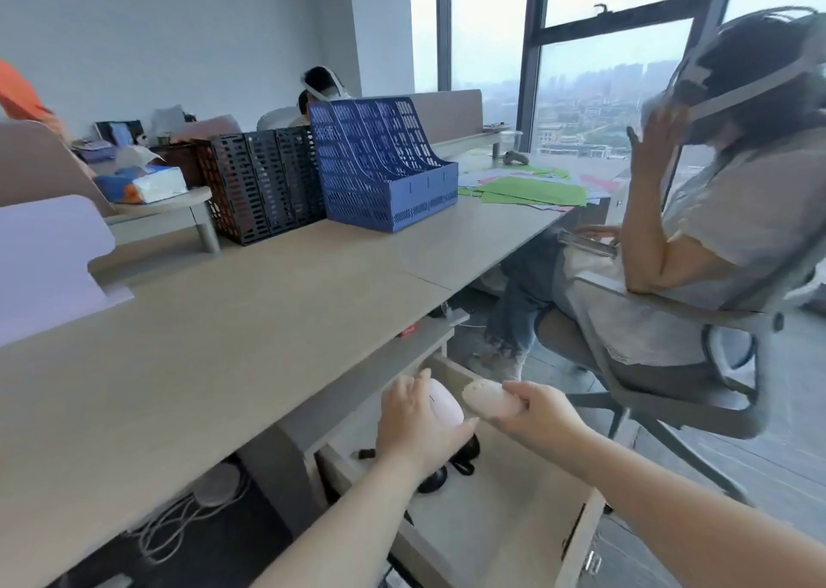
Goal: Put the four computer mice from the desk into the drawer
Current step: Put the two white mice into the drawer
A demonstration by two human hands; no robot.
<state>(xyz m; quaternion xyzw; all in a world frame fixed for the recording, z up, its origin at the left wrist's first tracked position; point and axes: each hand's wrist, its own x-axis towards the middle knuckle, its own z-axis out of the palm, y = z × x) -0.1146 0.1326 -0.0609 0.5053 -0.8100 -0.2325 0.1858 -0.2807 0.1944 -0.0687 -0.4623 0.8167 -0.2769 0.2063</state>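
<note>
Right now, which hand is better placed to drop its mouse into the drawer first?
Left, probably. The left hand holds the white mouse low over the open drawer, near the dark mice; the right hand holds its pale mouse higher.

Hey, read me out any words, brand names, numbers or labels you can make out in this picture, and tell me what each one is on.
No text can be read.
Red tag under the desk edge: too blurred to read.
Tissue pack: coloured print, no legible words.
White mouse in the left hand: no marking visible.
Pale mouse in the right hand: none visible.
Blue file rack: no label.
</note>
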